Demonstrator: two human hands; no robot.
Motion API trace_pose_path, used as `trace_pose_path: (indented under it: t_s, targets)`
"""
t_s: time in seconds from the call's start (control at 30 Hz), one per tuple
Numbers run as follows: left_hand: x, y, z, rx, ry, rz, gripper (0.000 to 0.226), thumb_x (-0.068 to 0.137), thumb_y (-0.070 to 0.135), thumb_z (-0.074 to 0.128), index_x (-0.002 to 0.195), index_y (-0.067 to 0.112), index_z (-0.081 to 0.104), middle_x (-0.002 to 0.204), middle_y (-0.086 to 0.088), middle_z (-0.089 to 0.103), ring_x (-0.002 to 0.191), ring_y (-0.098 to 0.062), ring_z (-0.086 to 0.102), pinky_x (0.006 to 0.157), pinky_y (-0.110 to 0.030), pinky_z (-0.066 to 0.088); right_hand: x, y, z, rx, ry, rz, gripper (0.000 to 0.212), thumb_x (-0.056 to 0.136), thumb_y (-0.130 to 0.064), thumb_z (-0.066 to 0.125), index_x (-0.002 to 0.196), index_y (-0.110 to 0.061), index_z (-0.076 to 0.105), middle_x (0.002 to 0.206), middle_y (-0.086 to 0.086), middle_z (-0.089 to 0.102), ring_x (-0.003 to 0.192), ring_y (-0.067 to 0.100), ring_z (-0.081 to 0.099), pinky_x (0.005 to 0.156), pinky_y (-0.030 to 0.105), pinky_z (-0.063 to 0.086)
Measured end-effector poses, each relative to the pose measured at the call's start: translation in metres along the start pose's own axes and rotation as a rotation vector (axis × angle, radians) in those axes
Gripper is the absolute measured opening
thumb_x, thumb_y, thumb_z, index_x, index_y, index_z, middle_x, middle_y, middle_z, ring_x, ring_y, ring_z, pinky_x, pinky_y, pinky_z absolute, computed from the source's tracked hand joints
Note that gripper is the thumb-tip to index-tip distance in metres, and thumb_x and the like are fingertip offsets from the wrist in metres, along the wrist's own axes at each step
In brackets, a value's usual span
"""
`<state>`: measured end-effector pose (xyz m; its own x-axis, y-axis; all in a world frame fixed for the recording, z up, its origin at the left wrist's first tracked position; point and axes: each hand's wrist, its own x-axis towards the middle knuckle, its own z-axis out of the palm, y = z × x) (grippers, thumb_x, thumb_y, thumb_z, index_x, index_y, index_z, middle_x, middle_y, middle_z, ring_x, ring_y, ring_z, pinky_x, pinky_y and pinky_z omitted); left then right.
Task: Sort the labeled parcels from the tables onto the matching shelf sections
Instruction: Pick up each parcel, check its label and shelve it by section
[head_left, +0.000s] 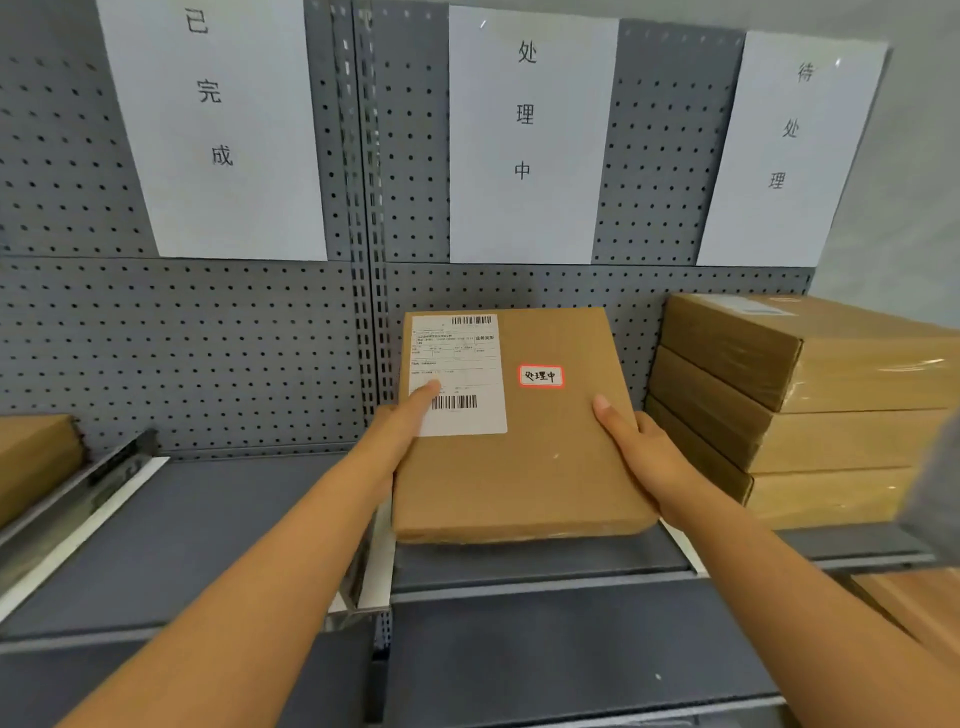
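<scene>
Parcel (519, 457) in hand was a flat brown carton with a white shipping label (457, 374) and a small red-bordered sticker (541, 375) reading 处理中. It was held between both hands over the middle shelf section (519, 564), directly under the wall sign (524, 135) bearing the same three characters, so the match looked right. Whether its underside already rested on the shelf could not be told; the near edge seemed just above the surface.

As to progress, three cartons (810, 410) were stacked in the right-hand section beneath the 待处理 sign (789, 145), and part of another carton (31, 462) showed at the far left edge. The section under the 已完成 sign (218, 119) held nothing in its visible part. The tables were out of view, so how many parcels remained could not be judged; this one still needed setting down and releasing.

The left hand (400, 431) gripped the parcel's left edge, thumb lying flat across the shipping label, fingers hidden beneath. The right hand (644, 457) held the right edge likewise, thumb on top, fingers wrapped under and out of sight.
</scene>
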<state>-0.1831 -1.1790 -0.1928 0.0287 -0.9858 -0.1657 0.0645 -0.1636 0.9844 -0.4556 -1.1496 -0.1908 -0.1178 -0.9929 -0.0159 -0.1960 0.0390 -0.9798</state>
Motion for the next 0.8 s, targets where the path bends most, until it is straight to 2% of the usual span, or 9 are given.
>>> trace_pose_path:
  t_s: [0.07,0.17,0.3,0.43,0.53,0.6,0.67,0.8]
  targets:
    - [0.006,-0.012,0.011,-0.01,0.013,-0.029,0.081,0.071,0.065,0.071,0.136,0.02,0.054,0.109,-0.005,0.074,0.096,-0.025,0.073,0.084,-0.041,0.059,0.005,0.011,-0.004,0.0,-0.026,0.022,0.053,0.092,-0.059,0.05,0.129,-0.021,0.048,0.115,0.002,0.064,0.1,0.02,0.064,0.08,0.032,0.053]
    - [0.015,-0.027,0.023,0.017,0.046,-0.035,0.083,0.073,0.065,0.07,0.139,0.019,0.05,0.114,-0.005,0.072,0.099,-0.025,0.071,0.086,-0.042,0.058,0.018,0.031,-0.008,-0.041,-0.004,0.07,0.062,0.092,-0.063,0.046,0.138,-0.022,0.047,0.127,0.005,0.062,0.111,0.026,0.062,0.101,0.046,0.048]
    - [0.028,-0.045,0.037,0.075,0.158,-0.043,0.079,0.081,0.064,0.065,0.138,0.014,0.046,0.119,-0.007,0.067,0.104,-0.027,0.065,0.091,-0.042,0.054,0.036,0.05,-0.005,-0.148,0.042,0.113,0.067,0.093,-0.065,0.041,0.139,-0.017,0.048,0.129,0.007,0.06,0.113,0.028,0.059,0.102,0.047,0.046]
    - [0.043,-0.055,0.041,0.193,0.313,-0.019,0.073,0.087,0.061,0.061,0.135,0.008,0.048,0.123,-0.01,0.062,0.106,-0.027,0.06,0.093,-0.039,0.051,0.051,0.055,0.002,-0.325,0.111,0.076,0.067,0.096,-0.064,0.033,0.134,-0.012,0.052,0.125,0.011,0.06,0.113,0.031,0.057,0.094,0.042,0.045]
    - [0.052,-0.056,0.043,0.342,0.375,-0.003,0.058,0.094,0.051,0.057,0.129,0.005,0.052,0.118,-0.01,0.06,0.1,-0.027,0.058,0.082,-0.033,0.048,0.066,0.06,0.007,-0.467,0.174,0.022,0.047,0.1,-0.049,0.039,0.107,-0.008,0.061,0.1,0.012,0.064,0.087,0.027,0.059,0.071,0.035,0.045]
    - [0.059,-0.055,0.042,0.448,0.393,-0.008,0.048,0.097,0.043,0.054,0.125,0.004,0.055,0.12,-0.012,0.061,0.098,-0.028,0.058,0.078,-0.032,0.047,0.076,0.061,0.011,-0.558,0.195,0.029,0.035,0.099,-0.041,0.042,0.083,-0.012,0.056,0.086,0.01,0.061,0.07,0.022,0.054,0.057,0.031,0.039]
    - [0.066,-0.054,0.041,0.54,0.387,-0.032,0.044,0.098,0.039,0.051,0.124,0.004,0.055,0.121,-0.014,0.061,0.091,-0.026,0.054,0.073,-0.03,0.043,0.085,0.062,0.015,-0.642,0.187,0.058,0.033,0.097,-0.037,0.043,0.073,-0.015,0.049,0.079,0.007,0.058,0.065,0.019,0.051,0.053,0.029,0.036]
    - [0.076,-0.055,0.041,0.593,0.381,-0.074,0.049,0.097,0.038,0.049,0.131,0.004,0.049,0.125,-0.014,0.059,0.092,-0.026,0.053,0.074,-0.03,0.042,0.098,0.063,0.017,-0.696,0.172,0.069,0.032,0.096,-0.036,0.044,0.073,-0.014,0.05,0.076,0.004,0.054,0.066,0.019,0.051,0.053,0.029,0.035]
